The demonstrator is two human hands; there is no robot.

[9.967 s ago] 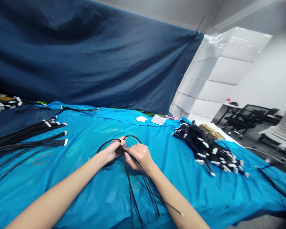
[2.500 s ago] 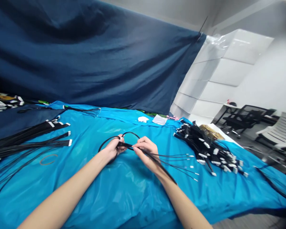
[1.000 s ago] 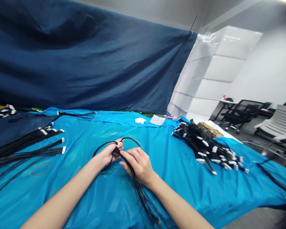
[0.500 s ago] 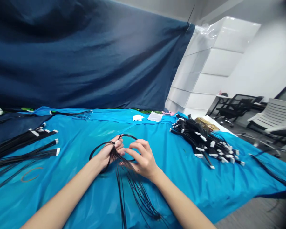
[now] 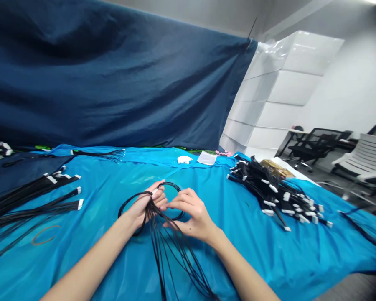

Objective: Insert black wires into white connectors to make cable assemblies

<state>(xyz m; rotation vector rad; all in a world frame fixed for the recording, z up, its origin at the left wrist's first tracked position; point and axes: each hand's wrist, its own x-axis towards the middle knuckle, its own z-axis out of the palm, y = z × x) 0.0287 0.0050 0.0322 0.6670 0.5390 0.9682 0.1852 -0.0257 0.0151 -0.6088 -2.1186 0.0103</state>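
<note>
Near the middle of the table, my left hand (image 5: 148, 205) is closed around a coiled bundle of thin black wires (image 5: 130, 200). Loops stick out on both sides of the fist, and a small white piece shows at its top. Loose wire ends fan downward from the grip toward the front of the table. My right hand (image 5: 191, 213) is just to the right, thumb and fingers apart, with strands passing between them. Its fingertips reach the left fingers beside the right-hand loop; whether they touch a wire is unclear.
A heap of black wire bundles with white connectors (image 5: 278, 192) lies on the right of the blue cloth (image 5: 219, 251). More bundles (image 5: 34, 196) lie at left, near an orange-brown loop (image 5: 45, 235). White scraps (image 5: 207, 158) sit toward the back. White boxes (image 5: 275, 104) are stacked behind.
The right hand's fingers have come together above, and its thumb now stands further from them. The hanging wires look more spread out. The view has shifted slightly.
</note>
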